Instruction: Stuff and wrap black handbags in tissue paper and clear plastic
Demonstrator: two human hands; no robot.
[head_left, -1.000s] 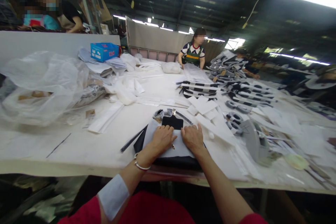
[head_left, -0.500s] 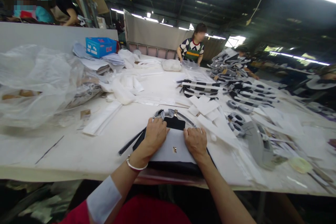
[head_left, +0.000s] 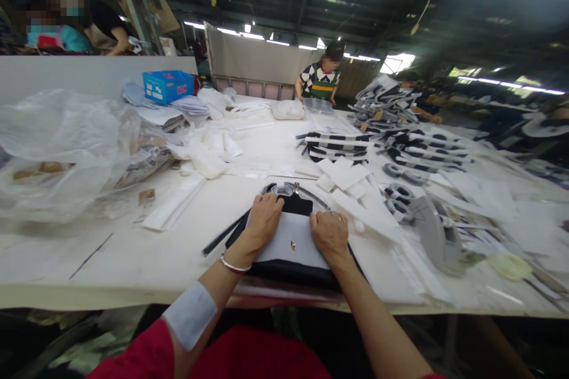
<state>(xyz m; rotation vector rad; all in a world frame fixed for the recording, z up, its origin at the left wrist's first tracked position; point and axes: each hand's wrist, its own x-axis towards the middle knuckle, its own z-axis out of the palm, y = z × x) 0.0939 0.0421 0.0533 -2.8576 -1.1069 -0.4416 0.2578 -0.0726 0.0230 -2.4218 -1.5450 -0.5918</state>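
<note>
Two bare hands rest on a black-and-grey handbag piece (head_left: 284,256) lying on the near edge of a white bench (head_left: 249,169), directly in front of the wearer. The left hand (head_left: 265,218) and right hand (head_left: 329,235) lie on either side of its pale grey panel (head_left: 302,228), fingers bent over the far edges; whether they pinch the material or only press it, I cannot tell. Between and just beyond them is a black tab (head_left: 297,206) with a metal clasp (head_left: 296,188); a small metal fitting (head_left: 293,245) sits nearer the wearer. To do this well, both hands should probably bear down evenly, so the panel stays flat and square to the black edging, with fingers kept off the metal parts. Well to the left of the left hand, a large translucent plastic bag (head_left: 75,115) holds brown pieces (head_left: 51,167), otherwise hard to identify. Beyond that hand, further off, a blue cardboard box (head_left: 168,87) sits by stacked papers (head_left: 189,105); its contents are hidden. Right of the right hand stands a grey holder (head_left: 429,231), its contents unclear, near loose white strips (head_left: 475,234).
</note>
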